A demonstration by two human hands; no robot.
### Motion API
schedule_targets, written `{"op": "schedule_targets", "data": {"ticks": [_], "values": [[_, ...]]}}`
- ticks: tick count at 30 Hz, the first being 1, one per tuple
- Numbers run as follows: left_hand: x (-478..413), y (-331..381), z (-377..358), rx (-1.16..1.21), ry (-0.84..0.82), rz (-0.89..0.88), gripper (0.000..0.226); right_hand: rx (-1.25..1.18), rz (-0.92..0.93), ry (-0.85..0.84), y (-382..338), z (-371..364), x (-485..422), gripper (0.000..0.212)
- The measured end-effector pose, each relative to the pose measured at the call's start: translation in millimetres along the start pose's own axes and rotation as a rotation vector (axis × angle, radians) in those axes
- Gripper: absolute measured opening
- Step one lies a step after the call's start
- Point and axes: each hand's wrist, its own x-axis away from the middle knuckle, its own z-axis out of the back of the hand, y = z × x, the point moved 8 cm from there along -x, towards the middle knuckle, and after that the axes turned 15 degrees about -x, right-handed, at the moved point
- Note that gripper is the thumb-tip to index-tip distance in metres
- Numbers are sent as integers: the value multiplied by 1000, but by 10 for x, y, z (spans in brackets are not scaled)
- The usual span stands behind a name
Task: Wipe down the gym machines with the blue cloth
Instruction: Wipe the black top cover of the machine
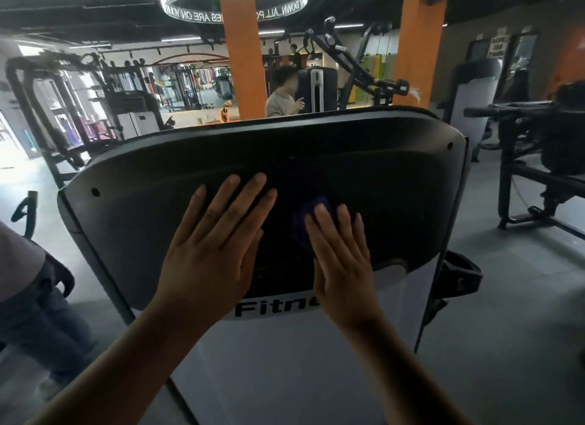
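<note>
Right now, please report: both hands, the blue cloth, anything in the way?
Left hand flat on black machine cover. Right hand presses blue cloth on same cover, fingers straight. Person at left, beside the machine.

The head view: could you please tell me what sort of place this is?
Probably a gym: a lever weight machine behind, a black rack at left, and "Fitn" lettering on the near machine.

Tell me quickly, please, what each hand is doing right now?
Left hand: open, flat on the machine's black cover.
Right hand: open, pressing the blue cloth onto that cover.
</note>
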Motion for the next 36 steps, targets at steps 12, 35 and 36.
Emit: {"op": "schedule_targets", "data": {"ticks": [12,35,36], "values": [[322,-448,-27,79,-33,0,58,50,-59,15,-478,-367,-101,64],[547,-728,-127,191,-5,23,61,81,-352,193,-593,-387,-115,71],[551,-734,-139,191,-7,17,62,87,-235,70,-761,-568,-132,74]]}}
